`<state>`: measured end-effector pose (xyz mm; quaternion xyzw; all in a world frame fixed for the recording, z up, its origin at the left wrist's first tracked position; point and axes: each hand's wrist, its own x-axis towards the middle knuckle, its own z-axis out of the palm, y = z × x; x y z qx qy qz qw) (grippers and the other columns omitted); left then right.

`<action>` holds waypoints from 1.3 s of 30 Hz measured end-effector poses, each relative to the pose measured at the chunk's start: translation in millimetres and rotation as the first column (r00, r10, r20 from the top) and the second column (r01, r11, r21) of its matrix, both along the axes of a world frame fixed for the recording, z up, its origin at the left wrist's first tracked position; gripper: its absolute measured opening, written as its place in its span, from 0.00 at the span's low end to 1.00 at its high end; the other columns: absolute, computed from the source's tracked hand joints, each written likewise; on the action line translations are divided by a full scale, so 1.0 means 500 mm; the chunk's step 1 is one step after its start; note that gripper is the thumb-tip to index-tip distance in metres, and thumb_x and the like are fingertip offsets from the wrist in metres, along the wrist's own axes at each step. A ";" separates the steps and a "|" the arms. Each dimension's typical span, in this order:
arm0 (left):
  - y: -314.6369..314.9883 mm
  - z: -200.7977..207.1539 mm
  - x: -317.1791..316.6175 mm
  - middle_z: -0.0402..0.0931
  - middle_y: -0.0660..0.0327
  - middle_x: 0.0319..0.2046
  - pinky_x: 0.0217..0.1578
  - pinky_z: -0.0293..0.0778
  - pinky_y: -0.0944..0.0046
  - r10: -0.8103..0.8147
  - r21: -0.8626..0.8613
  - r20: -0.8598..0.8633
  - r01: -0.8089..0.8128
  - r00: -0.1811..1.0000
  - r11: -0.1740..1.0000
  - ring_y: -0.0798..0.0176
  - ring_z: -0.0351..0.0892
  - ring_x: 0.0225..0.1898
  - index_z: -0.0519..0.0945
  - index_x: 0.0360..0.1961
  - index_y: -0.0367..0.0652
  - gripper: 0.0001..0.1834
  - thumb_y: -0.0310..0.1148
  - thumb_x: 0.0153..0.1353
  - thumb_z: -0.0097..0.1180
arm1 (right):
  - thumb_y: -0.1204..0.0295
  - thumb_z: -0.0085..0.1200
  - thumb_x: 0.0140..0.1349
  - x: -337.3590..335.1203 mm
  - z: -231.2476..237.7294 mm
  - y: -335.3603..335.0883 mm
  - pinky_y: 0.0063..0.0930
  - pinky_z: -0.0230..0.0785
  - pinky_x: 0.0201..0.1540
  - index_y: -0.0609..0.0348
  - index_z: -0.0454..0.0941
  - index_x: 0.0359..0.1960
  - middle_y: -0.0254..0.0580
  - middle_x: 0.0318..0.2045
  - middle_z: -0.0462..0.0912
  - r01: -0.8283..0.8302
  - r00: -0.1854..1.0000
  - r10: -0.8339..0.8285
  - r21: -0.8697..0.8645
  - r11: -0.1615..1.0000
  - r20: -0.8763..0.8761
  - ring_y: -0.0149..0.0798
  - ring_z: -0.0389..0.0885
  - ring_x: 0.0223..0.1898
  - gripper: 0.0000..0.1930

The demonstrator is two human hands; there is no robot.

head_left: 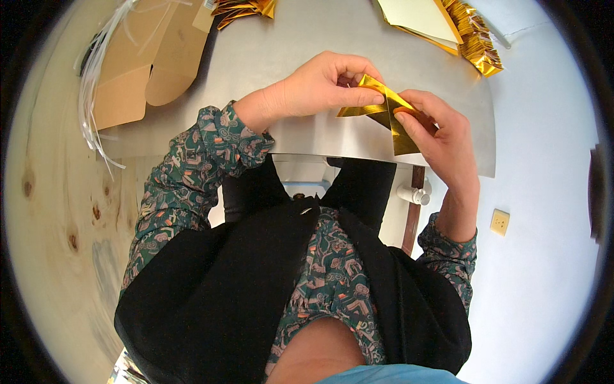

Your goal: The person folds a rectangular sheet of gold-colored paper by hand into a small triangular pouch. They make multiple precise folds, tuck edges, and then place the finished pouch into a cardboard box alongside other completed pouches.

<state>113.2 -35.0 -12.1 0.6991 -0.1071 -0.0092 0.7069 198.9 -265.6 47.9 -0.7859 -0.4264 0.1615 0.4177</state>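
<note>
A sheet of shiny gold foil paper point(403, 137), partly folded with pointed corners, is held up between my two hands above the table's near edge. My left hand point(323, 83) pinches its upper left part, thumb on top and fingers behind. On the other side my right hand point(441, 131) grips the right part, its thumb pressed on the near face and its fingers wrapped behind. Some of the fingertips behind the foil are hidden.
The grey metal table point(294, 38) carries a stack of gold-edged sheets point(422, 22) and a row of folded gold pieces point(476, 41) at the far right. More folded gold pieces point(246, 9) lie at the far left. An open cardboard box point(150, 57) with white strips point(93, 89) stands left.
</note>
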 end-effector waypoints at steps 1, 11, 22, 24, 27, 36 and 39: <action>-0.002 -0.001 -0.001 0.81 0.69 0.34 0.38 0.74 0.76 0.028 0.031 -0.010 -0.027 1.000 0.999 0.79 0.77 0.36 0.82 0.47 0.40 0.09 0.32 0.70 0.61 | 0.74 0.62 0.65 0.001 0.000 0.002 0.24 0.75 0.39 0.62 0.82 0.48 0.42 0.37 0.85 0.005 1.000 -0.005 0.004 1.000 -0.016 0.30 0.82 0.34 0.11; -0.012 0.000 -0.010 0.79 0.70 0.29 0.29 0.71 0.77 0.108 0.108 0.014 -0.109 0.994 0.988 0.80 0.75 0.30 0.81 0.43 0.40 0.07 0.32 0.70 0.61 | 0.71 0.60 0.68 0.007 -0.011 0.016 0.24 0.74 0.37 0.63 0.83 0.44 0.41 0.36 0.85 -0.040 0.998 0.036 0.082 0.996 0.046 0.31 0.81 0.33 0.09; -0.021 0.008 -0.018 0.80 0.70 0.27 0.27 0.70 0.77 0.124 0.076 -0.003 -0.123 0.992 0.989 0.81 0.75 0.28 0.82 0.40 0.41 0.07 0.33 0.70 0.62 | 0.74 0.61 0.66 0.020 -0.028 0.019 0.22 0.72 0.36 0.63 0.83 0.40 0.36 0.32 0.85 -0.077 0.997 0.077 0.088 0.993 0.009 0.27 0.78 0.31 0.06; -0.025 0.006 -0.015 0.78 0.71 0.24 0.26 0.68 0.77 0.151 0.060 0.043 -0.153 0.988 0.986 0.82 0.73 0.26 0.82 0.37 0.41 0.08 0.35 0.71 0.61 | 0.74 0.61 0.66 0.021 -0.033 0.020 0.22 0.71 0.37 0.64 0.83 0.40 0.35 0.32 0.85 -0.068 0.998 0.069 0.099 0.993 -0.004 0.27 0.78 0.32 0.06; -0.017 0.008 -0.015 0.71 0.74 0.20 0.24 0.64 0.77 0.146 0.139 0.070 -0.154 0.987 0.978 0.83 0.68 0.25 0.81 0.32 0.41 0.13 0.37 0.72 0.60 | 0.74 0.60 0.67 0.024 -0.038 0.021 0.22 0.71 0.37 0.64 0.82 0.41 0.35 0.33 0.84 -0.070 0.997 0.075 0.126 0.990 -0.033 0.27 0.78 0.32 0.06; -0.027 0.006 -0.021 0.64 0.74 0.18 0.20 0.59 0.74 0.276 0.248 0.162 -0.310 0.947 0.918 0.82 0.61 0.23 0.72 0.22 0.42 0.20 0.37 0.71 0.61 | 0.75 0.60 0.67 0.020 -0.049 0.025 0.24 0.73 0.41 0.64 0.82 0.44 0.38 0.35 0.85 -0.120 0.993 0.118 0.171 0.978 0.025 0.29 0.80 0.36 0.07; -0.030 0.005 -0.019 0.62 0.73 0.17 0.20 0.59 0.74 0.293 0.277 0.164 -0.329 0.942 0.903 0.82 0.61 0.22 0.69 0.21 0.42 0.21 0.36 0.70 0.62 | 0.75 0.60 0.67 0.020 -0.053 0.027 0.24 0.74 0.41 0.64 0.82 0.44 0.38 0.35 0.85 -0.126 0.992 0.123 0.167 0.978 0.027 0.29 0.81 0.36 0.08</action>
